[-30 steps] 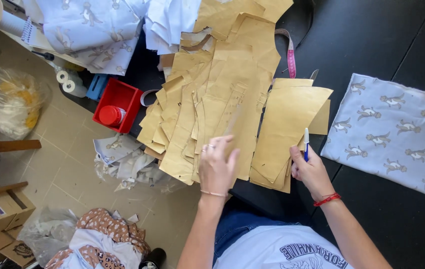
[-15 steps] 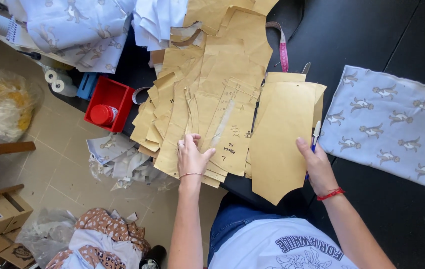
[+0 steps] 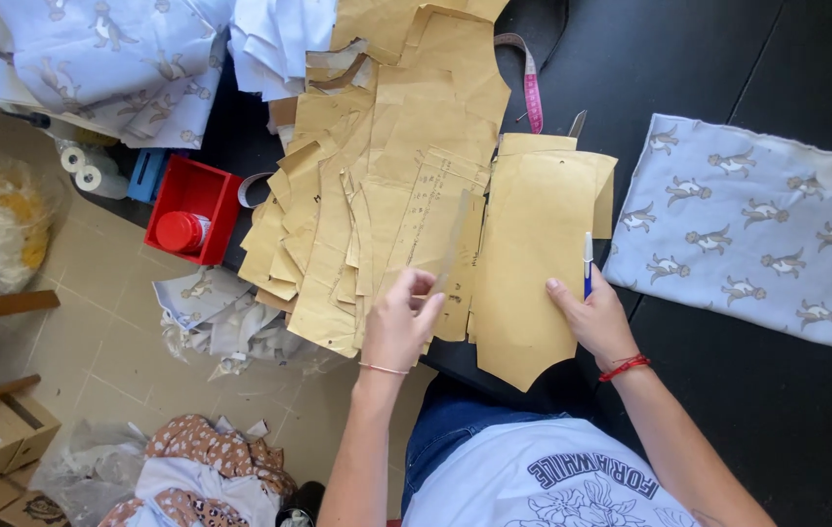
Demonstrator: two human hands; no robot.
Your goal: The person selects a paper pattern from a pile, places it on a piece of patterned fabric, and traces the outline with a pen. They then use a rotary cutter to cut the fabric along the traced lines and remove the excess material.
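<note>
Left hand [image 3: 401,327]: grip narrow, fingertips pinching the near end of a clear plastic ruler [image 3: 450,244] lying over the stack of brown paper pattern pieces [image 3: 377,195].
Right hand [image 3: 596,317]: grip closed around a blue-and-white pen [image 3: 588,263], thumb pressing the edge of the single brown paper pattern piece [image 3: 533,254].
Stack: near the left edge of the black desk [image 3: 728,59], overhanging it.
Single piece: just right of the stack, its near tip past the desk's front edge.
Ruler: transparent, outline hard to make out.
Printed pale-blue fabric [image 3: 757,229]: toward the right edge, cut off by the frame.
Pink measuring tape [image 3: 533,93]: partly hidden under the paper.
Red plastic box [image 3: 191,210]: beyond the left edge, lower down.
</note>
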